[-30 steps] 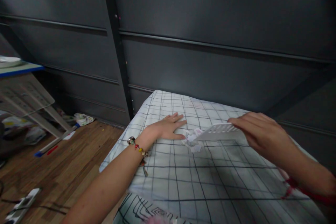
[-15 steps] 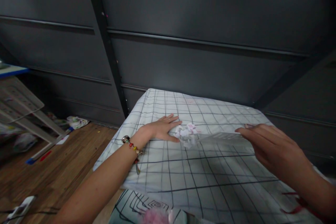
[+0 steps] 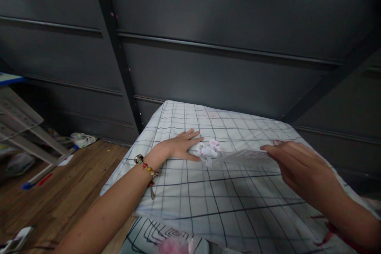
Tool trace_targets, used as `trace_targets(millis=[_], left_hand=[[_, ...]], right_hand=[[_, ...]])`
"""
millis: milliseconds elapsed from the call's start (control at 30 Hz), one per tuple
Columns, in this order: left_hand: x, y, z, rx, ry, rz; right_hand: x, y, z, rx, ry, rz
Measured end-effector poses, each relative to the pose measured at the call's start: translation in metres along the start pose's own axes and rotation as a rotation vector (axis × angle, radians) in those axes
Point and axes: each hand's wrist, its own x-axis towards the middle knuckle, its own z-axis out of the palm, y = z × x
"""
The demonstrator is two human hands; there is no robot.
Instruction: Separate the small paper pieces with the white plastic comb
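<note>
My left hand (image 3: 183,147) lies flat on the white checked cloth (image 3: 190,115), its fingers spread, a beaded bracelet at the wrist. Right beside its fingertips sits a small heap of white and pink paper scraps (image 3: 208,151). My right hand (image 3: 297,166) pinches the right end of a thin, pale sheet (image 3: 247,154) that looks like paper with faint print. The sheet's left edge reaches down to the scraps, and it stands at a tilt over the cloth. Some of the right fingers are hidden behind the hand.
A dark grey panelled wall (image 3: 208,67) rises behind the cloth-covered surface. At the near edge lie a pink fluffy thing (image 3: 174,246) and a cloth with black line patterns (image 3: 149,230). On the left stands a blue-edged table (image 3: 12,79) above the wooden floor (image 3: 86,174), with a crumpled bag (image 3: 83,139).
The view has shifted slightly, so everything sits a little further left. The sheet's left edge appears to have moved in slightly against the scraps; both hands keep about the same pose.
</note>
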Motion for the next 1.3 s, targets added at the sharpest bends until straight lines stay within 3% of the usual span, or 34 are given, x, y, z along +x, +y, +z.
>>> trace_targets(millis=[233,533,1200,1300], left_hand=[[-0.001,0.002,-0.002,0.009,-0.010,-0.020],[0.000,0.000,-0.001,0.008,-0.012,-0.012],[0.001,0.000,0.000,0.010,-0.002,-0.028],[0.000,0.001,-0.002,0.008,0.001,-0.025]], right_hand=[[0.030,-0.012,0.004,-0.211,0.000,-0.094],[0.050,-0.029,-0.006,-0.088,0.012,-0.207],[0.054,-0.040,-0.011,0.035,-0.028,-0.062],[0.047,-0.039,-0.014,0.030,-0.012,-0.102]])
